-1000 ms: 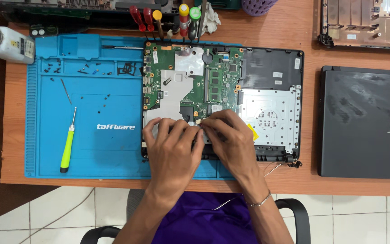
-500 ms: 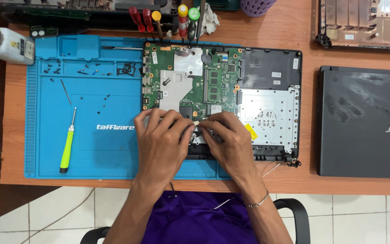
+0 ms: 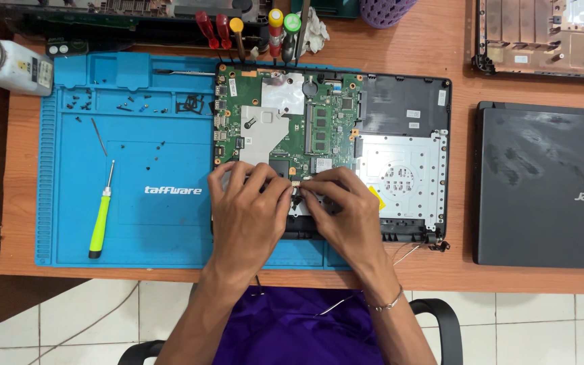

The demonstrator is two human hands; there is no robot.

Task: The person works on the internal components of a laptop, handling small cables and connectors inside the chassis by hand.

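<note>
Head view: opened laptop base (image 3: pixel 400 135) lies on blue work mat (image 3: pixel 143 223), bottom cover off, green mainboard (image 3: pixel 285 122) exposed. Left hand (image 3: pixel 251 216) and right hand (image 3: pixel 343 209) meet at the board's front edge, fingertips pinching a small part; which part, cannot tell. Loose screws (image 3: pixel 136 107) sit in the mat tray, green screwdriver (image 3: pixel 99 226) lies apart. Judged: disassembly well underway, board still seated.

A matt blue rubbery mat (image 3: pixel 157 223) is laid on the smooth wooden table (image 3: pixel 508 270). The green circuit board (image 3: pixel 292 128) is flanked by a perforated dull metal plate (image 3: pixel 400 176); a closed laptop (image 3: pixel 545 182) is finished in smudged matt-black plastic.
</note>
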